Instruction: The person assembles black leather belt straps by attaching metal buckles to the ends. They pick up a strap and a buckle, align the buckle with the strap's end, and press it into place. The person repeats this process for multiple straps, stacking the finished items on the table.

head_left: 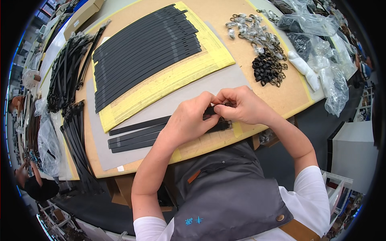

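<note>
A black belt strap (pixel 140 125) runs from the left up into my two hands, close to the table's near edge. My left hand (pixel 193 116) is closed on the strap near its right end. My right hand (pixel 245 106) pinches that same end, where a small metal buckle (pixel 228 104) shows between the fingers. How the buckle sits on the strap is partly hidden by my fingertips. Below my left hand lie more black straps (pixel 132 141) side by side, their right ends partly covered by my hand.
A yellow board (pixel 213 60) carries a row of black straps (pixel 144 52). To the right are piles of metal buckles (pixel 257 32) and black loops (pixel 265 68), then a white wrapped roll (pixel 303 70) and clear plastic bags (pixel 337 90). Bundled straps (pixel 70 68) hang at left.
</note>
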`<state>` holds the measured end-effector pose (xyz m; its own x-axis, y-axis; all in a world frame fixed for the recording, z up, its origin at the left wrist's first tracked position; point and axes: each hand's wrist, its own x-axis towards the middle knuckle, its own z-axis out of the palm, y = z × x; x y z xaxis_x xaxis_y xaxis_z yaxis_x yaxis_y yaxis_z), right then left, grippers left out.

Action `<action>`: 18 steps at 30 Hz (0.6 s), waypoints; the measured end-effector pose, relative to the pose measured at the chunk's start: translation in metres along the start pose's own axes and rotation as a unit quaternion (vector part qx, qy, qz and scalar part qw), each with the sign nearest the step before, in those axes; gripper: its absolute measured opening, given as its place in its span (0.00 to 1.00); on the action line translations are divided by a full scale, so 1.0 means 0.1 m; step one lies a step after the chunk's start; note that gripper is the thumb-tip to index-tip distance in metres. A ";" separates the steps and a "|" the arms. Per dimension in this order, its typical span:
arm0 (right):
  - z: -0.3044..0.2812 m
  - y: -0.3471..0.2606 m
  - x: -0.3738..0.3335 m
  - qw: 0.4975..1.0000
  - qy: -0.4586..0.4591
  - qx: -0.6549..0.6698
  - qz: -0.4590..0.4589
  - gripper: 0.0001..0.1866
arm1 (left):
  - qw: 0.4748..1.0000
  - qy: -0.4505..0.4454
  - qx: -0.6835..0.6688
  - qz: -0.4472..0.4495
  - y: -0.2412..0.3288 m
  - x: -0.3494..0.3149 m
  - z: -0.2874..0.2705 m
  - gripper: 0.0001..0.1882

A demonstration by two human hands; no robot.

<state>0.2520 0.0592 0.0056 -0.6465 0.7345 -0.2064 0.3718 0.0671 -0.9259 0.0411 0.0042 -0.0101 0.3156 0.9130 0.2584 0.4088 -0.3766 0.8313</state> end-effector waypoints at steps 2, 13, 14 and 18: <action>-0.03 0.07 0.00 0.997 -0.016 0.061 0.032 0.13 | 1.000 -0.012 0.012 -0.020 0.02 0.00 -0.04 0.12; -0.11 0.02 -0.04 0.984 -0.034 0.146 0.093 0.11 | 0.998 -0.023 -0.005 -0.056 0.02 0.02 -0.09 0.11; -0.11 0.02 -0.04 0.984 -0.034 0.151 0.093 0.11 | 0.998 -0.025 -0.006 -0.057 0.01 0.02 -0.09 0.11; -0.11 0.04 -0.04 0.983 -0.032 0.155 0.088 0.12 | 0.997 -0.035 -0.006 -0.067 0.01 0.03 -0.10 0.10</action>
<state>0.2636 0.0638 0.0067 -0.6343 0.6718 -0.3826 0.2676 -0.2736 -0.9239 0.0344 0.0082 -0.0036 0.3185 0.9414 0.1106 0.4404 -0.2503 0.8622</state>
